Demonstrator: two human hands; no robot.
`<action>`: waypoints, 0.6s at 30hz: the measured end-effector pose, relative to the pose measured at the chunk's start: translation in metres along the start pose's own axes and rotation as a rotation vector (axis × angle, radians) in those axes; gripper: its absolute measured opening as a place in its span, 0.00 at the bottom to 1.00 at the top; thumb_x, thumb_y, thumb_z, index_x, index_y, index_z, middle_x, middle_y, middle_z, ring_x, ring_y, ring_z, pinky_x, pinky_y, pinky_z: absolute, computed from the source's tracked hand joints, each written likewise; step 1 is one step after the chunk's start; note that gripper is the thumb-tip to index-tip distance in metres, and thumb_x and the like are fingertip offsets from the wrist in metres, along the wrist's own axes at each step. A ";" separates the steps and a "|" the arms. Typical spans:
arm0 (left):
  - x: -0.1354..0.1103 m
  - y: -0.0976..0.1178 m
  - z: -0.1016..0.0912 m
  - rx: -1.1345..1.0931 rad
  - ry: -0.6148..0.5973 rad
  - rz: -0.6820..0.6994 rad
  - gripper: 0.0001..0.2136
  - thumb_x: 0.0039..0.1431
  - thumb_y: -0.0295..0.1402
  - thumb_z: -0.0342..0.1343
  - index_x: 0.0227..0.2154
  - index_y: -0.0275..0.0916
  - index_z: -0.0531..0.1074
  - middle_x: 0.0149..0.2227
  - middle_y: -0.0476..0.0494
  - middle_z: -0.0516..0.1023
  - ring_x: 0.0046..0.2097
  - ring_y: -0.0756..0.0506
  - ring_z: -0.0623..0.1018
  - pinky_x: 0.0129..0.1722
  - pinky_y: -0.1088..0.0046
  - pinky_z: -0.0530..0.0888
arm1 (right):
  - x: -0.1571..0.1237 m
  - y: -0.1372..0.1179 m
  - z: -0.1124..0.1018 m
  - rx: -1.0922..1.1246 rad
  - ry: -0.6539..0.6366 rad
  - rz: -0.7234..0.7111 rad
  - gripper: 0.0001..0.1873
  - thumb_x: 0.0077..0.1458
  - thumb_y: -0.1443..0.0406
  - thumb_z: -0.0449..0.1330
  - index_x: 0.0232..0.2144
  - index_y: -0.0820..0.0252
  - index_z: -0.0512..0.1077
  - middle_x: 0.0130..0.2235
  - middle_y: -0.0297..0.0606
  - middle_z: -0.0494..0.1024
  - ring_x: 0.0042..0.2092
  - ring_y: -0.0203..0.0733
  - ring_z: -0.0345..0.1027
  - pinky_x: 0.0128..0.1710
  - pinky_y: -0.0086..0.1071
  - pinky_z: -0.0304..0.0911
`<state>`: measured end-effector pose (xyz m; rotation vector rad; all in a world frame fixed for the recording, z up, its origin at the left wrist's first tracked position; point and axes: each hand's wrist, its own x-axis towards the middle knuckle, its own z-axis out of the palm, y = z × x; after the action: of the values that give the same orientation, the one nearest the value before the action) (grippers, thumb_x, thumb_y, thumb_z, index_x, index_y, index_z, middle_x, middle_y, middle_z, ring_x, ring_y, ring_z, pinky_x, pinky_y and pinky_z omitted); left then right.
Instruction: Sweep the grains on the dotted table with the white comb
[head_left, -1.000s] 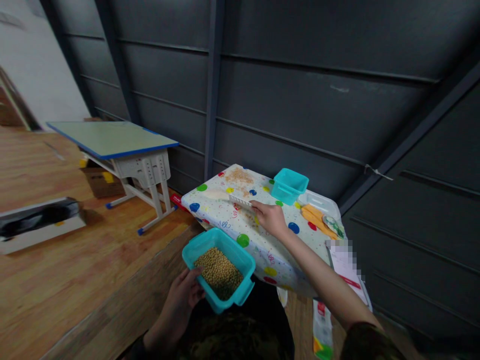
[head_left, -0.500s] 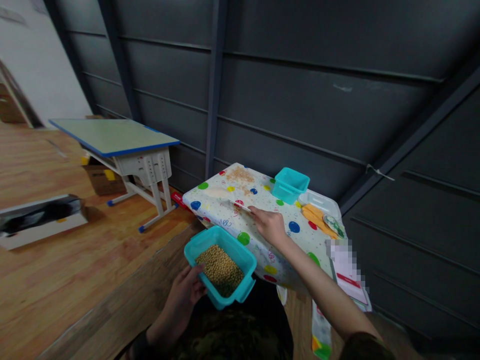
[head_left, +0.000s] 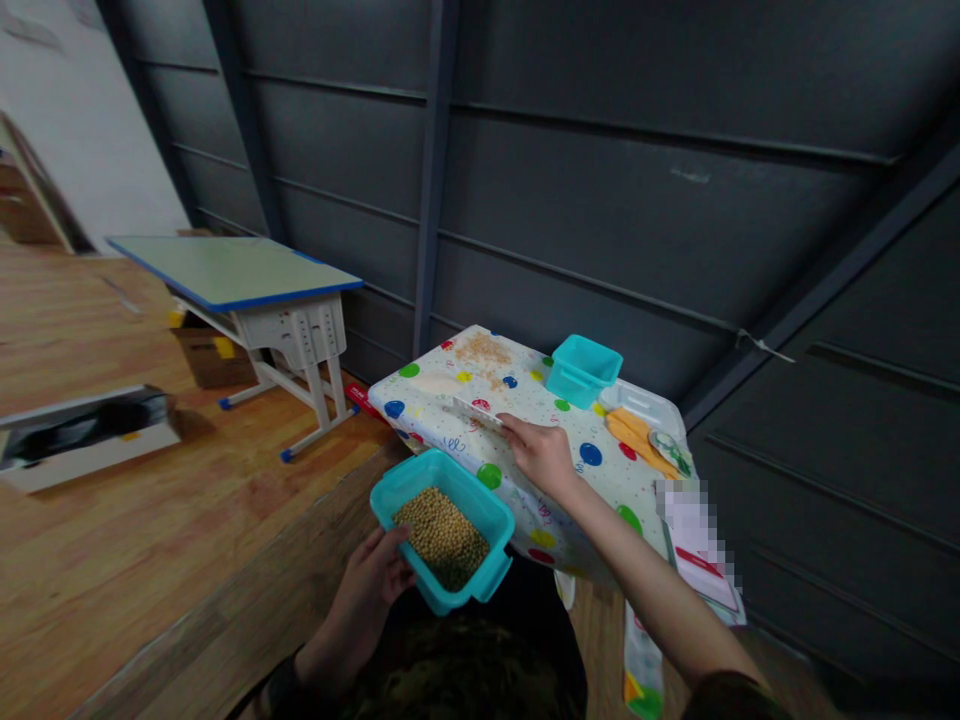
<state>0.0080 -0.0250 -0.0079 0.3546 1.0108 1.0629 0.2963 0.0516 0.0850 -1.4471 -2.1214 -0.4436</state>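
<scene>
My left hand (head_left: 370, 578) grips the near-left rim of a teal plastic container (head_left: 480, 500), thumb over the edge. Soybeans (head_left: 444, 530) cover its bottom. The container is held in front of the table's near edge. Above the balloon-print tablecloth, my right hand (head_left: 541, 455) is closed on one end of a thin, flat white strip (head_left: 474, 408). The strip points left; its exact kind cannot be made out. Small brown bits (head_left: 484, 350) lie scattered at the far left of the cloth, and a pale patch (head_left: 435, 384) lies nearer, beyond the strip.
A second teal container (head_left: 583, 371) stands at the table's back, beside a clear plastic tray (head_left: 641, 403). Near the right edge are an orange cloth (head_left: 637, 440), a round lidded item (head_left: 670, 452) and a clipboard (head_left: 701, 560). A desk (head_left: 236, 270) stands to the left.
The white strip has tilted slightly, with more of its flat face visible. The view has shifted a little; both hands keep their hold.
</scene>
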 end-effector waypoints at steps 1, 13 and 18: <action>-0.002 0.002 0.002 0.007 0.002 0.008 0.21 0.42 0.35 0.82 0.38 0.39 0.80 0.27 0.48 0.86 0.24 0.47 0.83 0.24 0.76 0.77 | 0.001 -0.001 0.000 -0.005 0.002 0.007 0.21 0.68 0.69 0.63 0.60 0.53 0.83 0.46 0.40 0.91 0.38 0.44 0.86 0.38 0.31 0.76; -0.013 0.010 0.008 0.014 -0.028 0.037 0.23 0.40 0.37 0.82 0.38 0.40 0.79 0.27 0.49 0.87 0.25 0.46 0.84 0.26 0.74 0.79 | 0.010 -0.012 -0.008 -0.037 -0.064 0.016 0.20 0.70 0.67 0.61 0.60 0.51 0.82 0.42 0.38 0.91 0.37 0.42 0.85 0.37 0.29 0.72; -0.012 0.011 0.007 0.015 -0.013 0.026 0.23 0.41 0.37 0.82 0.38 0.40 0.79 0.27 0.48 0.87 0.26 0.45 0.85 0.26 0.74 0.79 | 0.008 -0.014 -0.007 -0.011 -0.072 0.020 0.21 0.68 0.67 0.63 0.60 0.51 0.82 0.40 0.38 0.91 0.35 0.43 0.85 0.36 0.30 0.73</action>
<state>0.0063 -0.0283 0.0097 0.3873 1.0050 1.0757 0.2829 0.0489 0.0960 -1.5103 -2.1620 -0.4012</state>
